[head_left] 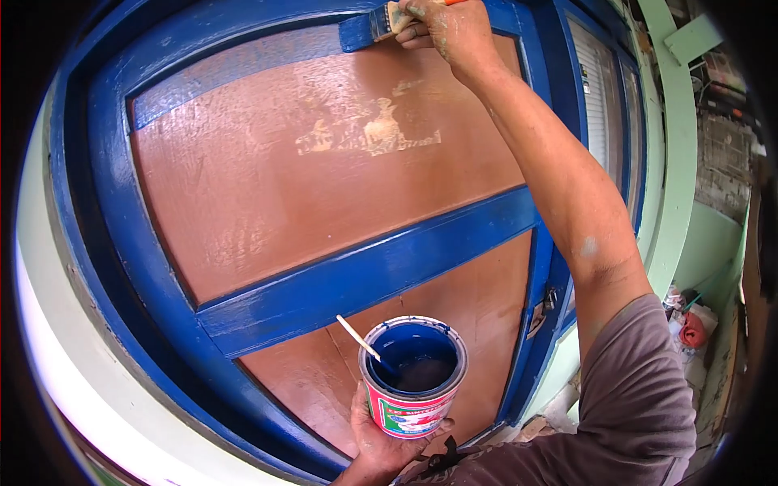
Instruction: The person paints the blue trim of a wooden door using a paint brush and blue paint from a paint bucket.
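Observation:
My right hand [450, 32] grips a paintbrush [389, 20] at the top of the door, its bristles against the upper brown panel [324, 186]. Blue paint lies at the bristles, and a thinner blue band runs left along the panel's top edge. Low in the view, my left hand [381, 441] holds an open paint can [413, 413] from below and the side. Blue paint fills part of the can, and a pale stick [358, 338] leans out over its left rim. Pale bare patches [385, 130] show on the brown panel.
Blue rails [365, 267] frame the brown panels. A latch [551, 300] sits at the door's right edge. Beyond it are a window [596, 89], a pale green post [677, 146] and a red coiled item [693, 330] among clutter. A light wall curves along the left.

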Demonstrator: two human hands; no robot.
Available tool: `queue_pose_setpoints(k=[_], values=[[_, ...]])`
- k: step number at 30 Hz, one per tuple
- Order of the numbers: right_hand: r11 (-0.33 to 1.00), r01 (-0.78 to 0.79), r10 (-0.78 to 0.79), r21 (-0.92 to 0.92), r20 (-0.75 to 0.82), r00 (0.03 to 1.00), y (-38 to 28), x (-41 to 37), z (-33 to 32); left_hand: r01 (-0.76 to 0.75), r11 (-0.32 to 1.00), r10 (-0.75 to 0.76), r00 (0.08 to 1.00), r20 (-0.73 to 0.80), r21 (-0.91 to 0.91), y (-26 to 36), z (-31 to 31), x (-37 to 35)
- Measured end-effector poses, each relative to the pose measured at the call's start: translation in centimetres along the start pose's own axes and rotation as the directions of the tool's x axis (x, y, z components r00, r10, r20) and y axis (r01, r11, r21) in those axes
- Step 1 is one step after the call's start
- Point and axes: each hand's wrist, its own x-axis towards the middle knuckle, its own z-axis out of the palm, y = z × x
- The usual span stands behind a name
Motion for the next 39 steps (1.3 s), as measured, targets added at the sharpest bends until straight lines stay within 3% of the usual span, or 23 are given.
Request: queue_pose_setpoints(k=[15, 18, 21, 31, 35, 39], values=[[0.988, 0.131, -0.132, -0.086, -0.005, 0.991, 3.1, 2.2, -11.9, -0.011, 1.000, 0.011, 0.999, -0.032, -0.007, -4.6, 2.5, 4.6], [0.994, 0.089, -0.092, -0.056, -0.043, 0.995, 3.3, 2.5, -14.3, -0.014, 1.000, 0.014, 0.999, -0.050, -0.001, -5.6, 2.8, 5.5], [0.982, 0.075, -0.084, -0.171, -0.048, 0.995, 3.5, 3.2, -16.7, -0.011, 1.000, 0.012, 0.998, -0.057, 0.017, -6.3, 3.2, 6.5], [0.969, 0.042, -0.083, -0.242, -0.161, 0.984, 4.3, 3.7, -21.9, 0.003, 1.000, -0.001, 0.996, -0.092, 0.024, -8.2, 3.1, 8.4], [0.902, 0.195, -0.291, -0.385, -0.209, 0.934, 6.4, 5.6, -24.3, 0.013, 1.000, -0.011, 0.995, -0.101, 0.024, -8.2, 3.4, 8.4], [0.876, 0.209, -0.282, -0.434, -0.109, 0.953, 6.2, 5.4, -24.5, 0.008, 1.000, -0.006, 0.997, -0.080, 0.024, -8.3, 3.8, 8.1]])
